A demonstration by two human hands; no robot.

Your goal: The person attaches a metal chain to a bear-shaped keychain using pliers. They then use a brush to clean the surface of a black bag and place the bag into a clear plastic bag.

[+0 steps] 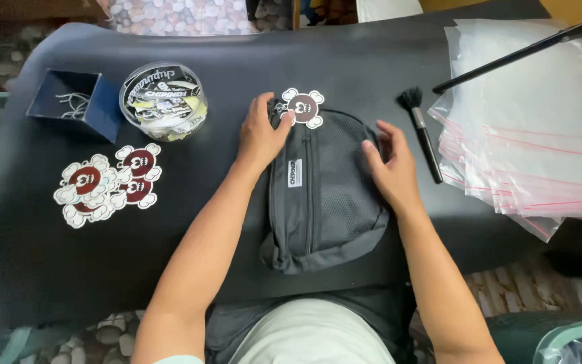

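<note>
On the bench, head view: a dark grey bag [318, 192] lies flat in the middle of the black bench [223, 67].
Left hand [261, 135]: fingers bent, resting on the bag's top left corner, touching a round card tag [302, 106].
Right hand [392, 165]: fingers spread flat on the bag's mesh side, not gripping.
Left side: more card tags [106, 185], a round tub [163, 100], a blue box [75, 102].
Right side: a small brush [422, 135], just beside a stack of clear bags [533, 121].

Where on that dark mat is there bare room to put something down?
Bare mat lies between the stickers and the bag, and along the near left edge. It is crowded on the right, where the brush lies beside the plastic bags.
</note>
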